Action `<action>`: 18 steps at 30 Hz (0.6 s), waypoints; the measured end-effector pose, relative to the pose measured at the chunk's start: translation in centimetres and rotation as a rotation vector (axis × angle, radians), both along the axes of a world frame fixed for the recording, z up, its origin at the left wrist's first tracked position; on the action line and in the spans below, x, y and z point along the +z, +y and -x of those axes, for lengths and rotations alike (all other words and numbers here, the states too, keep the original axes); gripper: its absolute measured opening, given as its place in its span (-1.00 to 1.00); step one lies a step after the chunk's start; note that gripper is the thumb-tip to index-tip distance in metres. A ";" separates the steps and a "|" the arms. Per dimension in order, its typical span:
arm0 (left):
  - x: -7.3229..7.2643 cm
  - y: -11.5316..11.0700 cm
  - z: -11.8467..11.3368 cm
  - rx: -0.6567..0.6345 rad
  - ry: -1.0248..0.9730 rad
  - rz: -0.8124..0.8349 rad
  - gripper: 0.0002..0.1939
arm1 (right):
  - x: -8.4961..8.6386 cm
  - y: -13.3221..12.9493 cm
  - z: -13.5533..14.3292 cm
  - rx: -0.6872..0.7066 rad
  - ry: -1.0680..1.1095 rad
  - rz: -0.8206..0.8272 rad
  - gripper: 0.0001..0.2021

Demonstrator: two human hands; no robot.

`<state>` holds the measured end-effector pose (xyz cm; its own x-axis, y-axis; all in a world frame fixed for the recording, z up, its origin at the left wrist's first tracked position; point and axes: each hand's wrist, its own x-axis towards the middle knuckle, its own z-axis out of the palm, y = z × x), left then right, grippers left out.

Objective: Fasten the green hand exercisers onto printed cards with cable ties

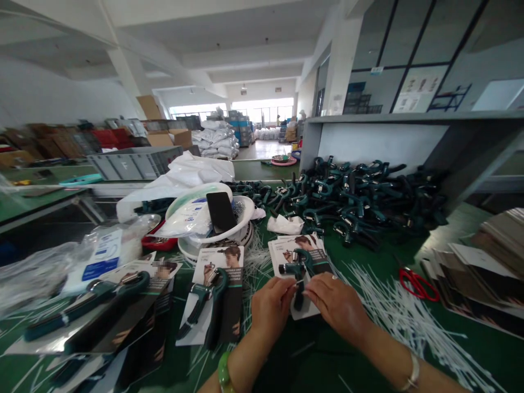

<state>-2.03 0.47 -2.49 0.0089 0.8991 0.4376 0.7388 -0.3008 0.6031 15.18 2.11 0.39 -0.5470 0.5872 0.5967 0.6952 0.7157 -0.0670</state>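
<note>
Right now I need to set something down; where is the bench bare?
Bare green tabletop shows between the grip pile and the white ties, left of the red scissors; also between the forearms, beside stray ties. The left side is crowded with bags and carded grips.

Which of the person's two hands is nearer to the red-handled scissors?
Right. The right hand is left of the red-handled scissors, across some white strips; the left hand is farther left, beyond the right hand.

Daylight from far windows (slightly blown out), edges stretched, dimmer foreground.
</note>
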 end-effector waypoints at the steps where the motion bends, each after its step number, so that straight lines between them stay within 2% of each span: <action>1: 0.0 0.0 0.0 0.001 0.047 -0.027 -0.81 | -0.1 0.4 0.1 -0.019 0.069 0.044 -0.80; 6: -0.6 0.1 0.4 -0.009 0.176 -0.095 -0.77 | -1.1 0.7 0.4 -0.081 0.194 0.138 -0.80; 11: -1.1 0.1 0.6 -0.024 0.185 -0.116 -0.77 | -1.4 0.3 0.3 -0.092 0.211 0.152 -0.83; 18: -0.8 0.1 0.5 -0.050 0.202 -0.121 -0.74 | -1.3 0.3 0.2 -0.084 0.217 0.158 -0.81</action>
